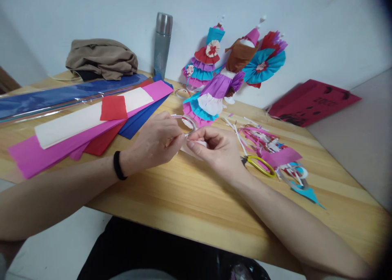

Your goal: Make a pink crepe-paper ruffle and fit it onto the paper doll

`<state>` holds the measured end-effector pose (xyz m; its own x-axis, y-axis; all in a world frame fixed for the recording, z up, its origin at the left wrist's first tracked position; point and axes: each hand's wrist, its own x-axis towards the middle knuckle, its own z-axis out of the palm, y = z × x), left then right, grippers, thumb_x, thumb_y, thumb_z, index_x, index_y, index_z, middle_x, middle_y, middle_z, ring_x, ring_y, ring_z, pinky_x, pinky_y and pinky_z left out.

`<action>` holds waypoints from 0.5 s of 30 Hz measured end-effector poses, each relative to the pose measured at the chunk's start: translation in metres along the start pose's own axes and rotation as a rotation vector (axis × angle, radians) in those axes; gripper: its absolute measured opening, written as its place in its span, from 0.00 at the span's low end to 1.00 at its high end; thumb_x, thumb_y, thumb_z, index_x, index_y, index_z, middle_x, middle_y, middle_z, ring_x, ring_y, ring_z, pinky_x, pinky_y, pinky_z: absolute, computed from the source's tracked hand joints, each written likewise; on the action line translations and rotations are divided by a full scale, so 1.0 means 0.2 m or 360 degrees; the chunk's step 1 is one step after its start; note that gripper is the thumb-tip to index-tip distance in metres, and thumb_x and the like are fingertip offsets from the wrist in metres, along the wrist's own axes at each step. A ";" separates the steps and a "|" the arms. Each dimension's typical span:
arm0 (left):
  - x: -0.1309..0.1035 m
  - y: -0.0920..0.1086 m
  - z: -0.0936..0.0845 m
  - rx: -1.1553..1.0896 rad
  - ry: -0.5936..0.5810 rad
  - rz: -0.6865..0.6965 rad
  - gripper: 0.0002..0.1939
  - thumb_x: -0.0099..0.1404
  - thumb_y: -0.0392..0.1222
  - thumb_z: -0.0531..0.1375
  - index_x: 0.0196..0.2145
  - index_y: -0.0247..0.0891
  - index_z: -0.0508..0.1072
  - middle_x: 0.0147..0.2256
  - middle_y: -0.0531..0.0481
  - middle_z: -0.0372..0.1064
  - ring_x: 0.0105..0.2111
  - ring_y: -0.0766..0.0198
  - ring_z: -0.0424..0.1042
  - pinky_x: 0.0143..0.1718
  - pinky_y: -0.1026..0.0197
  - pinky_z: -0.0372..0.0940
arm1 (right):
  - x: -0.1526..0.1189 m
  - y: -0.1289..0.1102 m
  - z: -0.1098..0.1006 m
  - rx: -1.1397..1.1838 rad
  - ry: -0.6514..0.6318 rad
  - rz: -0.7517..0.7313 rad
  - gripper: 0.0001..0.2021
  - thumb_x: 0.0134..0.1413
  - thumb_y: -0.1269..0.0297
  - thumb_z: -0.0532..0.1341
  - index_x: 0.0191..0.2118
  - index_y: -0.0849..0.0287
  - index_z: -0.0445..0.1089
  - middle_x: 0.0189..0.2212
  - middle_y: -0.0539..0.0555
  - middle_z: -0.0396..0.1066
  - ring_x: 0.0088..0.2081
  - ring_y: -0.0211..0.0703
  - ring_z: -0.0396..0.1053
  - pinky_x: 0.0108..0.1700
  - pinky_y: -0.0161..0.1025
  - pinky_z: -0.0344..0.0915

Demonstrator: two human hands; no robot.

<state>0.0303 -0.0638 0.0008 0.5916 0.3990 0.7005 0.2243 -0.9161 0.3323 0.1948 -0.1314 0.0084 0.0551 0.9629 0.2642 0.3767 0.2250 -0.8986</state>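
The left hand [157, 143] seems to pinch the tape ring [192, 125] at its lower edge, and the right hand [219, 147] pinches a small white piece [202, 143] between thumb and forefinger, just beside it, above the wooden table [183, 194]. To do this well, I think, both pinches should be light and steady, so the piece does not crease. The clear sleeve [65, 107] contains blue paper [45, 99]; the grey flask [161, 53] is closed, so its content is hidden.

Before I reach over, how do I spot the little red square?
Find the wooden table, then the long white strip on its left side. The red square lies on that strip, small and squarish among long strips.
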 end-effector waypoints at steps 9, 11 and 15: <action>0.00 0.01 -0.01 0.0037 -0.0004 0.0006 0.17 0.62 0.31 0.53 0.17 0.38 0.56 0.18 0.53 0.57 0.26 0.65 0.57 0.29 0.60 0.55 | 0.03 0.02 -0.03 -0.0106 0.0069 -0.0031 0.06 0.45 0.61 0.65 0.25 0.56 0.69 0.20 0.49 0.67 0.21 0.37 0.60 0.23 0.36 0.54; 0.00 0.01 -0.01 0.0029 0.0005 0.0008 0.18 0.63 0.31 0.53 0.17 0.39 0.56 0.18 0.53 0.57 0.25 0.65 0.57 0.29 0.60 0.55 | 0.02 0.02 -0.02 -0.0090 0.0055 -0.0042 0.06 0.45 0.62 0.65 0.24 0.56 0.69 0.19 0.49 0.67 0.21 0.36 0.60 0.23 0.36 0.54; -0.01 0.00 0.00 -0.0006 0.0027 0.0022 0.18 0.63 0.31 0.54 0.17 0.39 0.56 0.18 0.54 0.56 0.26 0.65 0.56 0.29 0.59 0.55 | 0.01 0.01 -0.01 -0.0019 -0.0021 -0.0025 0.07 0.44 0.61 0.65 0.24 0.57 0.70 0.18 0.48 0.65 0.21 0.35 0.58 0.23 0.35 0.53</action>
<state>0.0293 -0.0640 -0.0002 0.5815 0.3867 0.7158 0.2130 -0.9215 0.3247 0.1976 -0.1293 0.0084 0.0372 0.9611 0.2736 0.3882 0.2384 -0.8902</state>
